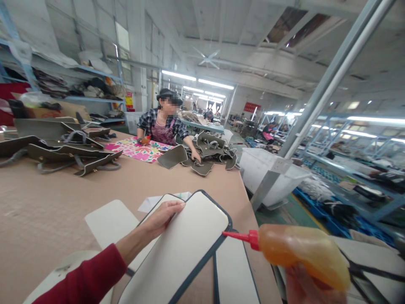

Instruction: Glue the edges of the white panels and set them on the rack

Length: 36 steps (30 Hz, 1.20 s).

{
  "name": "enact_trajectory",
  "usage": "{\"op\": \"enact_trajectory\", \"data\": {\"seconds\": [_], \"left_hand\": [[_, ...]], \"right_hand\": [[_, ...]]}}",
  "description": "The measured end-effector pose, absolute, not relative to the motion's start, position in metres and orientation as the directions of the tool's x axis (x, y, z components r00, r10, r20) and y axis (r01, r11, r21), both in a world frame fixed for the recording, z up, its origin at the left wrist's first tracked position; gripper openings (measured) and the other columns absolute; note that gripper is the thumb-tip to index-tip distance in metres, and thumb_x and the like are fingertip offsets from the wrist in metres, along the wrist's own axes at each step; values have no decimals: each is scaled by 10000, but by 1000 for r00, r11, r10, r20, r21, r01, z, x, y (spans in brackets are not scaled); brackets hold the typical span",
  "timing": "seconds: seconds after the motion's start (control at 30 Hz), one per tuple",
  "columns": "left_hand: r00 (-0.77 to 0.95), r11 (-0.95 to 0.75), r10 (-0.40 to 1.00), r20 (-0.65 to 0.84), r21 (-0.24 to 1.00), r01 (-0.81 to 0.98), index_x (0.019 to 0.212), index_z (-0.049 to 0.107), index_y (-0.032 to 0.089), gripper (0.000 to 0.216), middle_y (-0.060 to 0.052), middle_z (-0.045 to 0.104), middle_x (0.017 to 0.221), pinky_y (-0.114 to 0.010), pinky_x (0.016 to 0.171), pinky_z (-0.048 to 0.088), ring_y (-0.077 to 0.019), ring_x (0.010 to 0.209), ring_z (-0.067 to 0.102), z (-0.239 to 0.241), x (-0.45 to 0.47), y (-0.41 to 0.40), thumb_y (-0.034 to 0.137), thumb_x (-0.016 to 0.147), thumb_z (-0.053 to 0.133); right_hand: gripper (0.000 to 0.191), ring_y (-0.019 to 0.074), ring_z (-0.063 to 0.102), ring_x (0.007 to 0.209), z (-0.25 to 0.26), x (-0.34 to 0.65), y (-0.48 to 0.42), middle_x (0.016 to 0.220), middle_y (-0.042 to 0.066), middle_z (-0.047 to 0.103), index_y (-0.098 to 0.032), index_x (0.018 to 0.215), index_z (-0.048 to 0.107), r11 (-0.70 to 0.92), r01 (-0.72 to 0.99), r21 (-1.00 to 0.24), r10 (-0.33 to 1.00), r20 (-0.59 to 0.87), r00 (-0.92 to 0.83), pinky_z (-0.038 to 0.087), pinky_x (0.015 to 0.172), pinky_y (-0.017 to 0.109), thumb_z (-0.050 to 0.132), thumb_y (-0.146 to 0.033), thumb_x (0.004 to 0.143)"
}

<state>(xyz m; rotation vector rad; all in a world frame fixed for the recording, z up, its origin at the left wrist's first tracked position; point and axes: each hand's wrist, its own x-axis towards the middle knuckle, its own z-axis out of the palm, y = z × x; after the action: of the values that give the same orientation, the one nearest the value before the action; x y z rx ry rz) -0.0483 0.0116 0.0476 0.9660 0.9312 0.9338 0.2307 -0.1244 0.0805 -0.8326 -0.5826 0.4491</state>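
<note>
While the left hand pinches a dark-edged, round-cornered cream panel | right hand, fingers apparently wrapped, holds translucent amber bottle | red pointed nozzle at panel's edge

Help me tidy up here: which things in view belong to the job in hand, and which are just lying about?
In the job:
squeeze bottle, in the right hand
dark-edged cream panel, held by the left hand

Lying or standing about, apparently:
olive pieces at far left
floral sheet
white bin
</note>
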Motion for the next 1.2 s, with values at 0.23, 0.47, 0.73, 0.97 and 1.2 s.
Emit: {"op": "enact_trajectory", "data": {"seconds": [0.23,0.47,0.73,0.97,1.2], "left_hand": [[284,256,941,-187,938,-232,680,576,141,322,29,537,576,-192,484,315,-87,520,437,55,-42,0,416,615,731],[313,249,934,-173,943,-221,669,509,158,343,45,470,583,-190,481,303,-83,518,395,48,-46,-10,457,675,677],[330,274,927,-179,923,-271,666,470,165,339,54,450,578,-180,471,308,-70,508,388,40,-52,-12,433,692,677],[358,288,917,-174,911,-295,664,459,165,331,60,446,570,-169,453,309,-60,489,394,36,-54,-6,401,686,690],[372,314,908,-195,903,-292,680,449,168,353,57,480,586,-175,454,324,-63,489,437,38,-54,-3,425,684,691]], "right_hand": [[330,129,632,668,89,241,-108,767,-10,687,-190,821,670,652,-87,-753,564,404,720,542,625,192,802,-130,525],[356,148,635,669,93,247,-97,753,16,686,-175,822,670,622,-129,-773,609,373,700,539,634,215,815,-156,496],[343,149,642,676,90,241,-93,766,25,692,-182,831,688,587,-181,-789,680,359,639,536,654,213,815,-181,512],[281,224,659,726,91,233,-93,815,86,695,-175,820,700,570,-129,-812,705,402,585,555,659,310,793,-249,565],[303,197,655,735,89,230,-95,819,61,696,-184,824,693,566,-146,-811,706,386,593,544,674,267,804,-237,546]]}}
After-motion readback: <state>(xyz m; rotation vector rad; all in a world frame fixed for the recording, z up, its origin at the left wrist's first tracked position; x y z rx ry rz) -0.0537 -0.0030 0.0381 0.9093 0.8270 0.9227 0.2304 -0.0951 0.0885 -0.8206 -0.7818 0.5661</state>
